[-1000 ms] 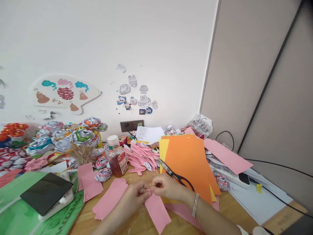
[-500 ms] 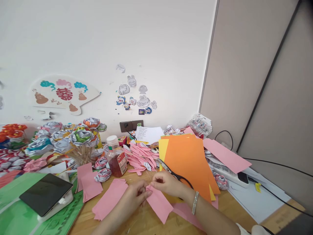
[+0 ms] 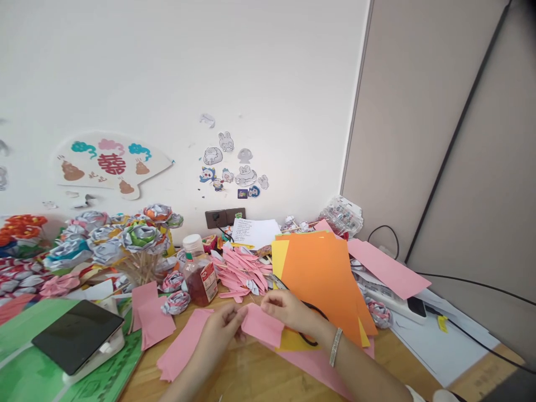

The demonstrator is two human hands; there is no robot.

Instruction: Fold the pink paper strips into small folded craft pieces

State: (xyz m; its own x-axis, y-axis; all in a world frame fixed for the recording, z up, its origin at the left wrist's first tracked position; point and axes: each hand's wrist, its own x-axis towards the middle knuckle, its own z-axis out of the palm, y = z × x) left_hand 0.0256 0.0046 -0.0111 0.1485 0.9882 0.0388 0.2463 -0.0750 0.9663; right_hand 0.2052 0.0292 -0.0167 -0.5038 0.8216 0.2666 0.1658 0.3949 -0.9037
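Observation:
A pink paper piece [image 3: 263, 326] is up between my two hands, just above the table. My left hand [image 3: 224, 326] pinches its left edge between thumb and fingers. At its upper edge is my right hand [image 3: 288, 310], fingers curled and thumb against the paper; the exact contact is partly hidden. Black-handled scissors [image 3: 310, 339] lie partly under my right wrist. Left of my left hand is a stack of pink paper strips [image 3: 180, 349]. Another pink sheet [image 3: 318, 368] lies below my right forearm.
Orange sheets [image 3: 316, 273] lie behind my right hand. A bottle of red liquid [image 3: 201, 282] and a heap of folded pink paper [image 3: 243, 268] stand behind. Paper flowers [image 3: 142, 234] crowd the left. A black tablet [image 3: 78, 336] rests on a green board [image 3: 42, 312].
The pink paper has turned and swung up to the right, now lying flatter. My right fingers have shifted right, apart from the left hand's fingers, which have moved slightly left.

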